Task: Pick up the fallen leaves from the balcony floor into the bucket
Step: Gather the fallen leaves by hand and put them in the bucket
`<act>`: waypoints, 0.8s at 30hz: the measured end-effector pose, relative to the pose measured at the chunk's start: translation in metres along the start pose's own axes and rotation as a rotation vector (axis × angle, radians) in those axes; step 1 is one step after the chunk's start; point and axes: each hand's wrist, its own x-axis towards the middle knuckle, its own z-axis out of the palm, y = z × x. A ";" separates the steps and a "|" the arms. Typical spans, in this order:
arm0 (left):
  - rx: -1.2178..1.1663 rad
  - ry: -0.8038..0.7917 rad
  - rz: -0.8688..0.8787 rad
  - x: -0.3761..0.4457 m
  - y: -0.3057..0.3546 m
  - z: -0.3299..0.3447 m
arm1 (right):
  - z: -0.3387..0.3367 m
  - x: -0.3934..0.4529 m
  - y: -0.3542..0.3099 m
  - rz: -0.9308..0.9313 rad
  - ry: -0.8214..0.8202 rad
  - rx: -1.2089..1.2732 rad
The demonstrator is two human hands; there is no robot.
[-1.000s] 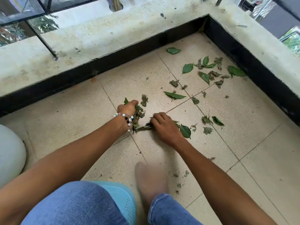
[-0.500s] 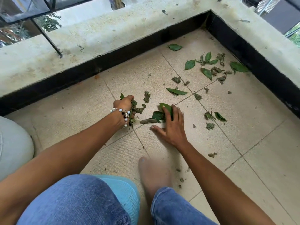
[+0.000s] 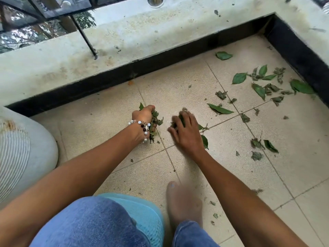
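Two hands work: left hand [image 3: 144, 115] clenches a leaf bunch [image 3: 155, 120]; right hand [image 3: 185, 131] presses spread fingers on leaves [image 3: 204, 141].

We note green leaves [image 3: 239, 77] at two o'clock on beige floor tiles [image 3: 178, 90] with a black skirting [image 3: 71, 90]. At nine o'clock, a white pot [image 3: 35, 148] bears grey stripes. A white-and-dark beaded bracelet [image 3: 142, 124], blue jeans [image 3: 89, 223] and a light-blue item [image 3: 149, 211] sit centre and at six o'clock.
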 end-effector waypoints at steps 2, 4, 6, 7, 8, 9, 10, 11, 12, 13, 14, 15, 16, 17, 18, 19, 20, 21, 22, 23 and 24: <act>-0.016 0.011 -0.005 0.004 0.001 -0.004 | 0.004 -0.004 0.001 -0.016 0.133 -0.011; -0.018 0.018 -0.009 0.005 0.001 -0.004 | 0.007 -0.003 0.000 -0.051 0.206 -0.071; -0.016 0.012 -0.007 0.001 -0.001 -0.001 | 0.007 -0.001 0.000 -0.144 0.221 -0.114; -0.016 0.004 -0.008 -0.001 -0.002 0.001 | 0.006 -0.001 0.001 -0.186 0.202 -0.134; -0.016 0.001 -0.007 -0.004 -0.003 0.002 | 0.004 0.000 0.001 -0.214 0.170 -0.147; -0.015 -0.002 -0.001 -0.008 -0.002 0.003 | 0.001 0.000 0.001 -0.221 0.134 -0.133; -0.015 -0.008 0.003 -0.010 -0.002 0.003 | -0.003 0.003 0.001 -0.194 0.095 -0.070; -0.019 -0.018 0.003 -0.013 -0.001 0.003 | -0.009 0.005 -0.002 -0.122 0.053 0.028; -0.026 -0.024 0.001 -0.015 0.000 0.003 | -0.017 0.007 -0.007 -0.012 0.018 0.163; -0.037 -0.034 -0.001 -0.017 0.000 0.003 | -0.027 0.008 -0.013 0.123 0.023 0.346; -0.048 -0.037 0.002 -0.019 0.000 0.004 | -0.039 0.009 -0.021 0.260 0.065 0.560; -0.057 -0.038 0.005 -0.023 0.000 0.005 | -0.051 0.009 -0.030 0.393 0.113 0.808; -0.072 -0.040 0.012 -0.028 0.001 0.007 | -0.063 0.010 -0.038 0.513 0.165 1.054; -0.093 -0.045 0.020 -0.034 0.002 0.009 | -0.075 0.011 -0.046 0.620 0.187 1.290; -0.107 -0.043 0.024 -0.038 0.003 0.013 | -0.084 0.013 -0.052 0.706 0.191 1.495; -0.121 -0.050 0.024 -0.043 0.005 0.017 | -0.095 0.014 -0.056 0.768 0.205 1.657; -0.151 -0.052 0.026 -0.051 0.007 0.020 | -0.103 0.017 -0.060 0.808 0.239 1.792; -0.191 -0.065 0.030 -0.060 0.010 0.024 | -0.112 0.020 -0.062 0.829 0.282 1.900; -0.251 -0.077 0.031 -0.063 0.011 0.030 | -0.119 0.024 -0.063 0.842 0.330 1.973; -0.317 -0.094 0.026 -0.067 0.013 0.036 | -0.127 0.027 -0.066 0.871 0.371 2.038; -0.377 -0.118 0.024 -0.071 0.015 0.041 | -0.133 0.031 -0.065 0.878 0.423 2.086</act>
